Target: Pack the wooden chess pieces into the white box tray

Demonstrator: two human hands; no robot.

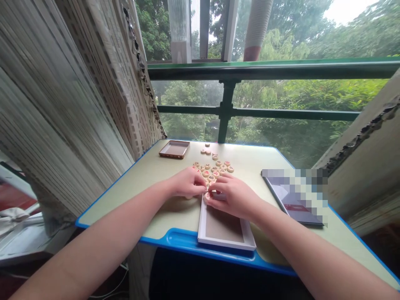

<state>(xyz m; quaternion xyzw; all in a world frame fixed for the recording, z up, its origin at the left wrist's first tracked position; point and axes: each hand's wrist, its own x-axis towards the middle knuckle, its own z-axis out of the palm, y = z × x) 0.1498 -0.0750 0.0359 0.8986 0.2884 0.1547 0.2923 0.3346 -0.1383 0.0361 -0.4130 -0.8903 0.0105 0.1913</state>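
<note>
Several round wooden chess pieces (215, 168) with red and dark characters lie in a loose cluster on the pale green table (150, 175). My left hand (187, 183) is curled at the near edge of the cluster, fingertips pinched on a piece (208, 195) with a red character. My right hand (233, 196) meets it from the right, fingers bent over the same spot at the far end of a shallow white tray (225, 233). The tray lies at the table's near blue edge, its grey floor bare.
A brown box lid (174, 148) sits at the far left of the table. A dark folded board or booklet (296, 200), partly blurred, lies at the right. Woven curtains (78, 104) hang left and right; a green window railing (271, 68) runs behind.
</note>
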